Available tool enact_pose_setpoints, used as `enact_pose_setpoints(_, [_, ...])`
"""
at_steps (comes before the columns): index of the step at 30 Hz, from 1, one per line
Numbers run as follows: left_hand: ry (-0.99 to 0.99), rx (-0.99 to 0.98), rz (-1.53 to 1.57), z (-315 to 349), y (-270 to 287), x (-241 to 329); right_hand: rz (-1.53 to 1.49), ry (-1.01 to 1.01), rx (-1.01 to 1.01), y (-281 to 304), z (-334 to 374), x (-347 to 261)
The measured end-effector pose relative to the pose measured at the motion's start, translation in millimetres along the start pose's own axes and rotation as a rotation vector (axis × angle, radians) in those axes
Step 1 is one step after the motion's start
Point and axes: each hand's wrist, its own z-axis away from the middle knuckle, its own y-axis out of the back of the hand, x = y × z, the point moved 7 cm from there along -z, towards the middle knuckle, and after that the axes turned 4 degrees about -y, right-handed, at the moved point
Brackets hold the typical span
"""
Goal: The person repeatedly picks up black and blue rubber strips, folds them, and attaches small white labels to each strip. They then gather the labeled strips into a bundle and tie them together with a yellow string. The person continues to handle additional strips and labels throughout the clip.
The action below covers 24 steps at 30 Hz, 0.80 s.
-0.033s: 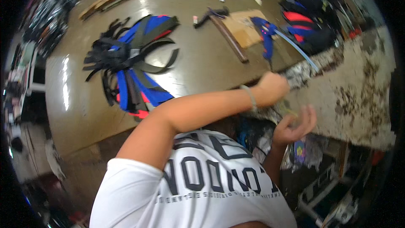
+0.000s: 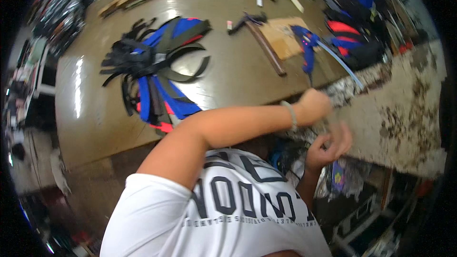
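Note:
My left arm, with a pale band at the wrist, reaches across to the right. My left hand [image 2: 314, 107] is curled into a fist, back of the hand up; whatever it may hold is hidden. Just below and to its right is my right hand [image 2: 330, 146], palm up, fingers half bent and apart from the thumb, their tips smeared by motion. A faint greyish blur lies between the hands. Beyond them, a blue hot glue gun [image 2: 308, 54] rests on the table with its nozzle toward my left hand. A long pale glue stick [image 2: 340, 63] sticks out of its back.
On the brown table [image 2: 228, 71] lies a pile of black, blue and olive straps [image 2: 157, 62]. A cardboard piece [image 2: 285, 26] and a brown bar [image 2: 266, 49] lie by the glue gun. Black, blue and red bags [image 2: 347, 33] stand at the far right. A stained board [image 2: 404, 100] extends rightward.
The whole view has shifted slightly, so the table's contents sit further right and lower. My right hand has moved a little closer to my left, which remains a fist.

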Motion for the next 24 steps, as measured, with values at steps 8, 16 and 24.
enact_pose_setpoints(8, [-0.042, -0.009, -0.212, -24, -39, 6, -0.241, -0.435, -0.506, -62, 27, 63])
enact_pose_setpoints(16, [-0.09, 0.165, -0.281, -26, -35, -8, -0.836, -0.868, -0.561, -98, 76, 61])
enact_pose_setpoints(24, [-0.11, 0.019, -0.232, -26, -35, 8, -0.337, -0.525, -0.764, -115, 115, 44])
